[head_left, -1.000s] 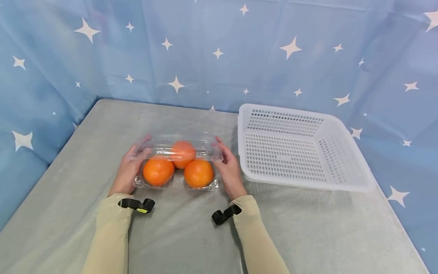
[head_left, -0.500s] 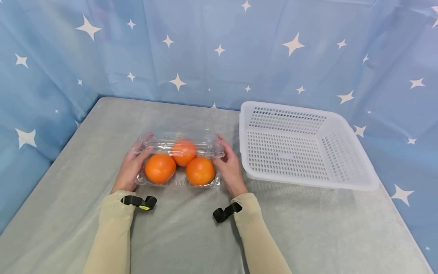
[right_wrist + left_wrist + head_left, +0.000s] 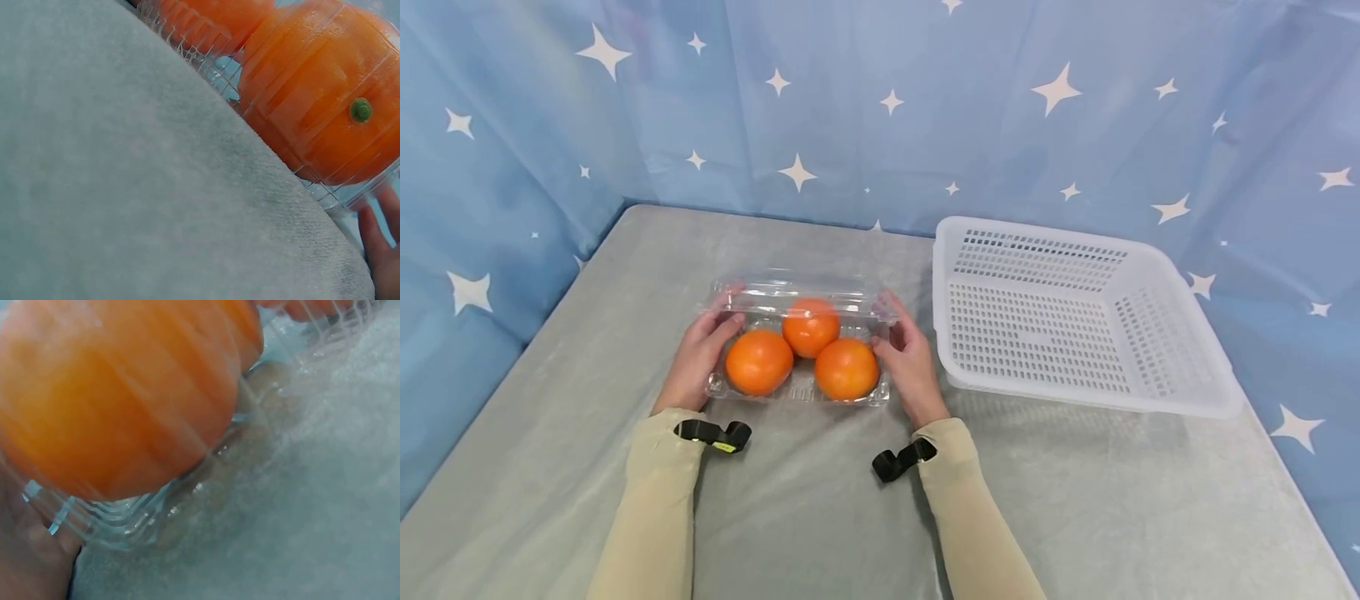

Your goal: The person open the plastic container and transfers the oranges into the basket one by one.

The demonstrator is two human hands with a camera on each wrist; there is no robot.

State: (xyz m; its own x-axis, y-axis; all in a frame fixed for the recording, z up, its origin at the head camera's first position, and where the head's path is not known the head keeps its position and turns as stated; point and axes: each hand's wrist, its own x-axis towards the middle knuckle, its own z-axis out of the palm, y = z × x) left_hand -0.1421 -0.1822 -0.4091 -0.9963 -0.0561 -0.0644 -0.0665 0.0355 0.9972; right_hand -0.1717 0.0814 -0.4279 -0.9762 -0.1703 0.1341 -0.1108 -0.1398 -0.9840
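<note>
Three oranges point(image 3: 759, 362) sit in a clear plastic clamshell box point(image 3: 801, 392) on the table, two in front and one behind. The box's hinged lid point(image 3: 775, 292) stands raised at the back, its edge crossing in front of the rear orange. At the box's left end my left hand point(image 3: 696, 358) grips, thumb at the rim and fingers behind the lid. My right hand point(image 3: 910, 358) holds the right end in a like way. A green stem end point(image 3: 360, 110) shows on one orange in the right wrist view. Some fingertips are seen only through the plastic.
A white perforated plastic basket point(image 3: 1030, 390) stands to the right of the box, near the back edge. Grey cloth covers the table point(image 3: 805, 517). A blue curtain with white stars point(image 3: 850, 125) hangs behind and at the sides.
The lid has tilted further back, uncovering more of the oranges. Both thumbs now show below the lid's edge. The whole view has shifted slightly; the basket stays put.
</note>
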